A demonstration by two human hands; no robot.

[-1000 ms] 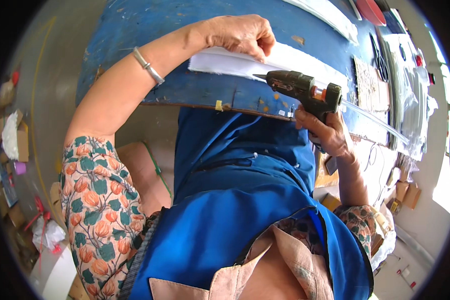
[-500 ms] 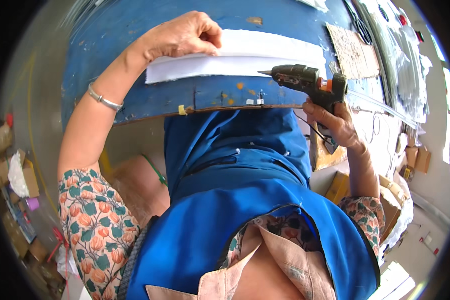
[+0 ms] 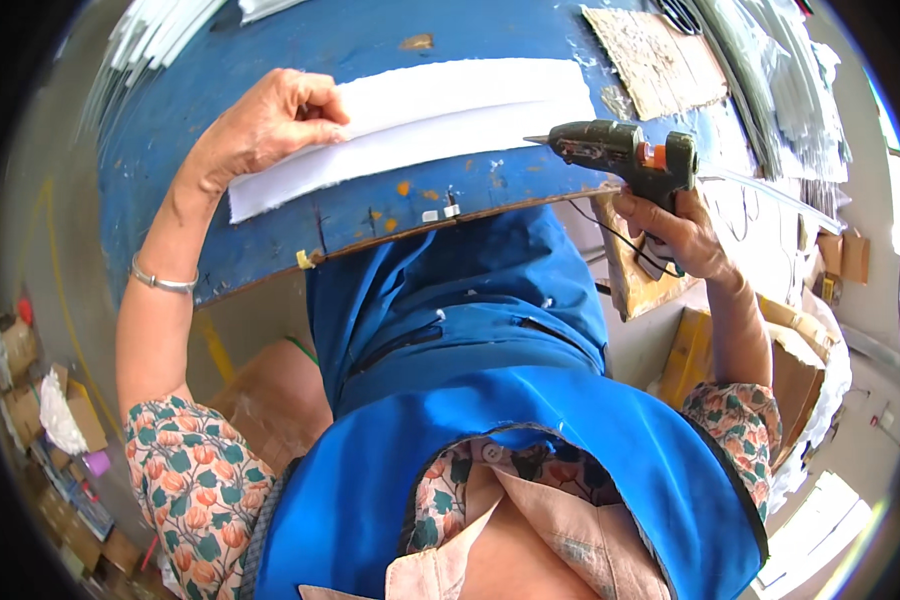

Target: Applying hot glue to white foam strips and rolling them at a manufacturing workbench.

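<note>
Presently, a white fabric strip [image 3: 440, 115] lies lengthwise on a scuffed blue worktable [image 3: 480, 30], near the table's front edge, with a crease running along its length. Left hand [image 3: 275, 125] at the strip's left end: thumb and forefinger pressed together, pinching the cloth near the crease; the remaining fingers curl into the palm. Metal bangle [image 3: 162, 278] on that forearm, below the wrist.

Right hand [image 3: 685, 235] wrapped around the handle of a dark hot glue gun [image 3: 610, 150], thumb along the near side; the other fingers are mostly hidden, so cannot tell how they sit on the trigger. Nozzle points left, its tip over the strip's lower border toward the right end; contact with the cloth cannot be made out. A clear glue stick [image 3: 770, 192] juts from the rear of the gun. Black cable [image 3: 610, 240] hangs below the table edge, left of the hand.

Beyond the gun, a worn cardboard piece [image 3: 658, 62] lies flat, scissors [image 3: 682, 15] at its far edge. White strips [image 3: 160, 40] fan out at the far left corner. Person wears a blue apron [image 3: 370, 440] over flower-print sleeves [image 3: 200, 480].
</note>
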